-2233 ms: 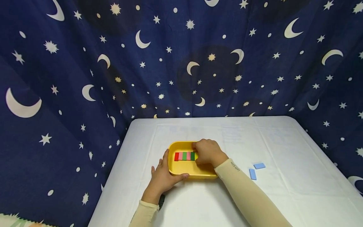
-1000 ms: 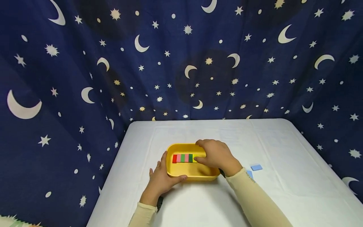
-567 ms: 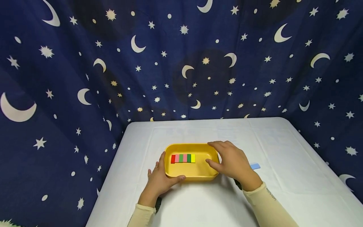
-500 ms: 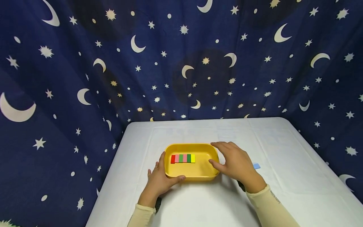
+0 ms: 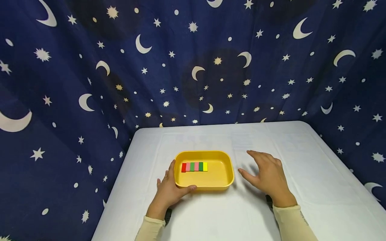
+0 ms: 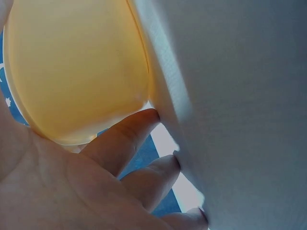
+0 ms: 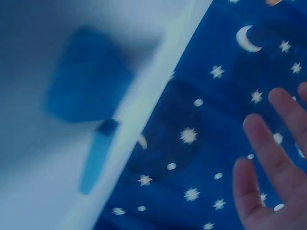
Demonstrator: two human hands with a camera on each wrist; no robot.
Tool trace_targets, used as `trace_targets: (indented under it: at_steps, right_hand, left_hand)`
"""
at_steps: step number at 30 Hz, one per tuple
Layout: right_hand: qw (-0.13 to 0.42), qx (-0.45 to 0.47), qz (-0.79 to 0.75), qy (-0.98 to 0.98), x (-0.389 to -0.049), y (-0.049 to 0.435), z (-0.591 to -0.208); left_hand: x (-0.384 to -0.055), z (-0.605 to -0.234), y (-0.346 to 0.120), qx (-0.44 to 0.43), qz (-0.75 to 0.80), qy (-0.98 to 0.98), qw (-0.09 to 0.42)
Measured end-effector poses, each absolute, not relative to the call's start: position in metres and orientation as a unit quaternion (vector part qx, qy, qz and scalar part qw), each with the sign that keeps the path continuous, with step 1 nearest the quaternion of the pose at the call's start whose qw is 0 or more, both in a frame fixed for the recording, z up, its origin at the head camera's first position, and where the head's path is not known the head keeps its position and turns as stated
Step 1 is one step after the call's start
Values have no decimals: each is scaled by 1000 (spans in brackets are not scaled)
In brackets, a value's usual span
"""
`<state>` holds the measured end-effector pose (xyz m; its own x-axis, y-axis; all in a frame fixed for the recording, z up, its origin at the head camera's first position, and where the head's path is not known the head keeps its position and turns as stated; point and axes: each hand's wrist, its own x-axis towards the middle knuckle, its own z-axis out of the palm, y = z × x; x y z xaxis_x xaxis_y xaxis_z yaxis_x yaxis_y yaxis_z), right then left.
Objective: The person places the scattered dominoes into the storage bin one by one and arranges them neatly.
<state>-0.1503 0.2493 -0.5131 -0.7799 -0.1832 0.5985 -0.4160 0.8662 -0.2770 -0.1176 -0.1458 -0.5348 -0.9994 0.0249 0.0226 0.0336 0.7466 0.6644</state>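
A yellow tray point(image 5: 217, 174) sits on the white table, with a row of small flat tiles lying side by side in its left half. From the left they run from a red tile point(image 5: 183, 167) through pink and green to a yellow tile point(image 5: 205, 166). My left hand point(image 5: 169, 192) holds the tray's near left corner, thumb along the near rim and fingers at the left side. To the right of the tray, my right hand point(image 5: 268, 174) hovers with fingers spread, holding nothing. Two blue tiles point(image 7: 91, 79) show blurred in the right wrist view; the right hand hides them in the head view.
A white cloth covers the table point(image 5: 211, 214). Behind it and at both sides hangs a dark blue curtain point(image 5: 169, 120) printed with moons and stars.
My right hand let go of the yellow tile at the end of the row, left the tray and moved right, over the blue tiles. My left hand stays on the tray.
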Motion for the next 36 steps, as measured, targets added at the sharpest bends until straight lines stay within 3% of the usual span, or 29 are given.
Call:
trace_targets:
  at_steps: [8, 36]
  right_hand:
    - [243, 142, 160, -946, -153, 252, -522]
    - [225, 113, 171, -953, -149, 258, -525]
  left_hand:
    - [-118, -534, -145, -8, -354, -935, 1]
    - [-119, -536, -143, -7, -359, -933, -10]
